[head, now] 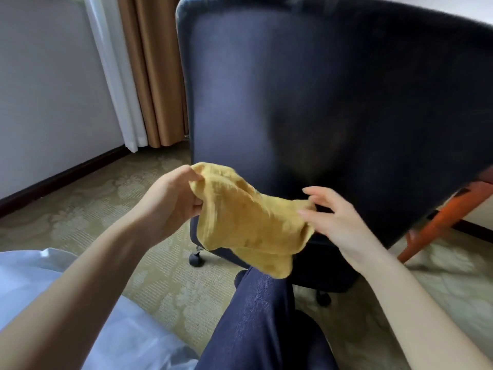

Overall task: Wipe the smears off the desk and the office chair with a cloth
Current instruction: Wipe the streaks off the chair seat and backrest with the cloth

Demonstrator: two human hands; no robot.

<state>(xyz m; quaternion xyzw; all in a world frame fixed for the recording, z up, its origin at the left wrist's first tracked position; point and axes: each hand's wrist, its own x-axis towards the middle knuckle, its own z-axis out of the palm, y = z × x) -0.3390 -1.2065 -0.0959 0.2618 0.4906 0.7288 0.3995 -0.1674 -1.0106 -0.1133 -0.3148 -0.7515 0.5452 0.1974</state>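
Note:
A mustard-yellow cloth hangs crumpled in the air in front of the dark blue back of the office chair. My left hand grips the cloth's upper left corner with curled fingers. My right hand touches the cloth's right edge, its fingers spread and mostly straight. The chair back fills the upper middle and right of the view, and its black castors stand on the carpet. The desk shows only as an orange-brown wooden edge and leg at the right, mostly hidden behind the chair.
Patterned beige carpet covers the floor. A white wall with a dark skirting board runs along the left, with white and tan curtains in the corner. My legs in dark blue trousers and a white garment fill the bottom.

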